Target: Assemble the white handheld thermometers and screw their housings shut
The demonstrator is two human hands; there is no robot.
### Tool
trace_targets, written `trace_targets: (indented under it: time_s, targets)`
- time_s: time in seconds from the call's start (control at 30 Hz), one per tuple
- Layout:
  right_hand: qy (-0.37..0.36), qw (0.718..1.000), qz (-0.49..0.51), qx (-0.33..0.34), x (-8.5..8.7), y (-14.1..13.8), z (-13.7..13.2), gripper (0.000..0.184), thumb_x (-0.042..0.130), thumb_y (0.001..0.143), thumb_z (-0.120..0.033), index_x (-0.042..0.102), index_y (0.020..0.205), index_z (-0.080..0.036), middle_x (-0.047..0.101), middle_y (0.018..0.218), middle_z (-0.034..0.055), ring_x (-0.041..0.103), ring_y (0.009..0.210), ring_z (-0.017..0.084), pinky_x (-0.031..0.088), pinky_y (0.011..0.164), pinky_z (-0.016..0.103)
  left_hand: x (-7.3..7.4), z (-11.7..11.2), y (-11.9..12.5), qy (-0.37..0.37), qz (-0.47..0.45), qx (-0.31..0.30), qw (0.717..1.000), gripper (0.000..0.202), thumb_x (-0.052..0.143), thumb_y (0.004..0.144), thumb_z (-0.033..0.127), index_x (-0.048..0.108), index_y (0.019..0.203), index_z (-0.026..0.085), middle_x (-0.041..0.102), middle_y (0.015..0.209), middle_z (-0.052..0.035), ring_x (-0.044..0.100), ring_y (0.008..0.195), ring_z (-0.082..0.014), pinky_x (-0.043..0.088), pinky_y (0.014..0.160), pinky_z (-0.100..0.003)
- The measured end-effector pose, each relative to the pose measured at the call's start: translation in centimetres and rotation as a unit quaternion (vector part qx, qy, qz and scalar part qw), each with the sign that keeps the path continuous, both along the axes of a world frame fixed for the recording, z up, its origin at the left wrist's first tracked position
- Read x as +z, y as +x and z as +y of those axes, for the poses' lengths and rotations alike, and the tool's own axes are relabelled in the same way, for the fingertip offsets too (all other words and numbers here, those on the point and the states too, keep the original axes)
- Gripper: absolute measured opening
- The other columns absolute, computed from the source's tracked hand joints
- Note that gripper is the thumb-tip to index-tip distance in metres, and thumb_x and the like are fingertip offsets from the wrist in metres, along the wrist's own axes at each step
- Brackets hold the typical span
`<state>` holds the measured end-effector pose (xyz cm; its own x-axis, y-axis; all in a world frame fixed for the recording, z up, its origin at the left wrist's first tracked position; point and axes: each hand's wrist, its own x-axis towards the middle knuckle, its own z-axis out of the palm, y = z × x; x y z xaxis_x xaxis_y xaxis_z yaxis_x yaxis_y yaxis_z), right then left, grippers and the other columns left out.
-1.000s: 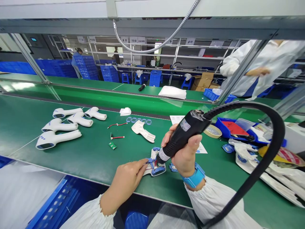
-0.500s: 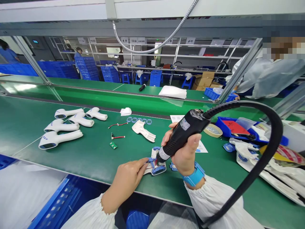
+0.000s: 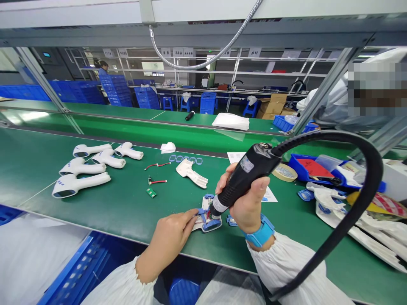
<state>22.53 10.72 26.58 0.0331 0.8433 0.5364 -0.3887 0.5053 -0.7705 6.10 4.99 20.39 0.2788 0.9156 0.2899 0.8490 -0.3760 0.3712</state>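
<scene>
My right hand (image 3: 247, 207) is shut around a black electric screwdriver (image 3: 249, 178), with its tip pressed into a white-and-blue plastic housing (image 3: 206, 221) on the green mat. My left hand (image 3: 168, 241) holds that housing steady from the left, fingertips on its blue parts. A blue wrist strap (image 3: 259, 232) circles my right wrist. A thick black cable (image 3: 359, 212) loops up and over from the screwdriver's end. A loose white shell half (image 3: 190, 173) lies beyond the hands, near two small wire leads (image 3: 156, 181) and a green circuit board (image 3: 151, 192).
Several assembled white handheld devices (image 3: 81, 185) lie at the mat's left. To the right are a blue tray (image 3: 303, 167), a tape roll (image 3: 284, 173) and white bagged parts (image 3: 330, 212). A co-worker's white sleeve (image 3: 330, 106) shows behind a metal post. Blue crates (image 3: 76, 271) sit below the near edge.
My hands and the screwdriver have barely moved on the housing. The co-worker in white has moved right, mostly behind the post. The view has shifted slightly.
</scene>
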Motion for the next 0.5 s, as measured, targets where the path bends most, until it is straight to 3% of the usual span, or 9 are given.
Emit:
trace_targets:
  time_s: [0.2, 0.27, 0.43, 0.5]
  targets:
    - [0.007, 0.998, 0.06, -0.027, 2.1, 0.3, -1.2, 0.06, 0.036, 0.077, -0.076, 0.054, 0.092, -0.02, 0.054, 0.055, -0.0019, 0.049, 0.045, 0.015, 0.038, 0.042, 0.027, 1.5, -0.3, 0.6, -0.064, -0.044, 0.016, 0.997, 0.032, 0.047, 0.09, 0.036, 0.056, 0.118, 0.023, 0.072, 0.089, -0.0014, 0.067, 0.073, -0.0197, 0.051, 0.062, -0.026]
    - [0.002, 0.995, 0.088, -0.039, 3.1, 0.6, -1.8, 0.061, 0.038, 0.075, -0.076, 0.055, 0.09, -0.02, 0.054, 0.053, -0.0019, 0.048, 0.044, 0.015, 0.038, 0.041, 0.026, 2.1, -0.2, 1.4, -0.082, -0.083, -0.014, 0.993, 0.034, 0.049, 0.089, 0.04, 0.054, 0.119, 0.026, 0.071, 0.088, 0.0, 0.066, 0.073, -0.0187, 0.048, 0.06, -0.024]
    - [0.004, 0.991, 0.124, -0.059, 4.5, 3.2, -3.7, 0.064, 0.038, 0.072, -0.079, 0.056, 0.091, -0.021, 0.054, 0.052, -0.0014, 0.048, 0.042, 0.016, 0.039, 0.039, 0.027, 2.5, 0.6, 3.5, -0.038, -0.136, -0.114, 0.983, 0.03, 0.04, 0.093, 0.039, 0.066, 0.091, 0.025, 0.07, 0.085, -0.0007, 0.063, 0.074, -0.0174, 0.044, 0.067, -0.024]
    - [0.02, 0.99, 0.121, -0.066, 4.6, 5.3, -4.4, 0.063, 0.038, 0.072, -0.079, 0.057, 0.093, -0.022, 0.055, 0.054, -0.0006, 0.049, 0.043, 0.016, 0.04, 0.041, 0.028, 2.7, 1.1, 4.2, -0.096, -0.163, -0.118, 0.975, 0.029, 0.044, 0.09, 0.041, 0.065, 0.082, 0.024, 0.066, 0.074, 0.0002, 0.06, 0.069, -0.0157, 0.041, 0.063, -0.023]
